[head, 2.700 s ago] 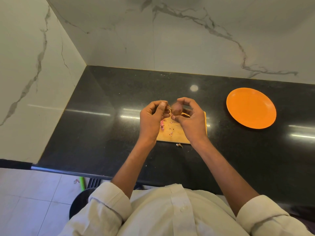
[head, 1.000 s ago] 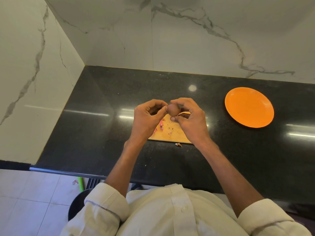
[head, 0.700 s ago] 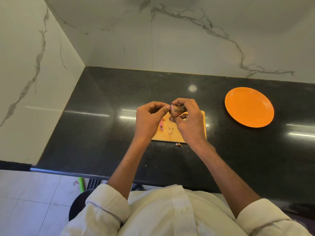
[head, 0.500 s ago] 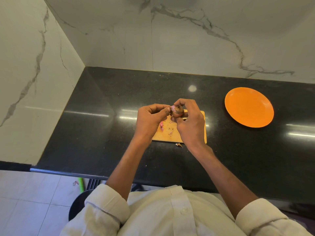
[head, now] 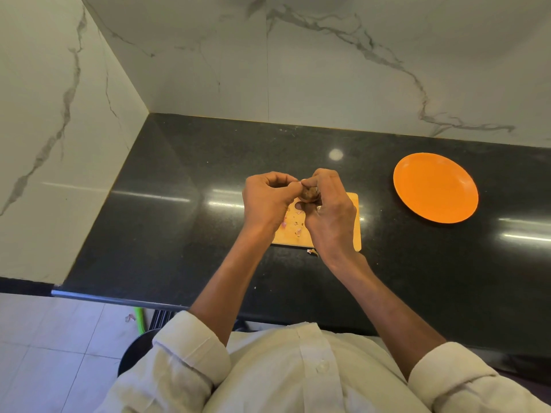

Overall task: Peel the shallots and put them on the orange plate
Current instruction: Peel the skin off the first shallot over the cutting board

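Working over the black table point(head: 185, 222), largest item first: it carries the orange plate point(head: 435, 187) at about 3 o'clock from my hands, well apart and bare of shallots. Wooden board point(head: 356, 222) lies directly under the hands, with pink skin scraps point(head: 298, 231) on it and one scrap just off its near edge at 6 o'clock.

Right hand point(head: 329, 216): fingers curled round the shallot point(head: 310, 193), which is held in the air above the board. Left hand point(head: 267, 198): fingers pinched together at the shallot's 10 o'clock end; I judge they hold a strip of skin, too small to confirm.

Step in hand: peeling. To do it well, I judge the right hand should hold the bulb steady, the left pull the skin away along its length, letting scraps drop on the board.

Versus 0.5 s ago: hands closer together, right fingers cover more of the shallot; plate unchanged.
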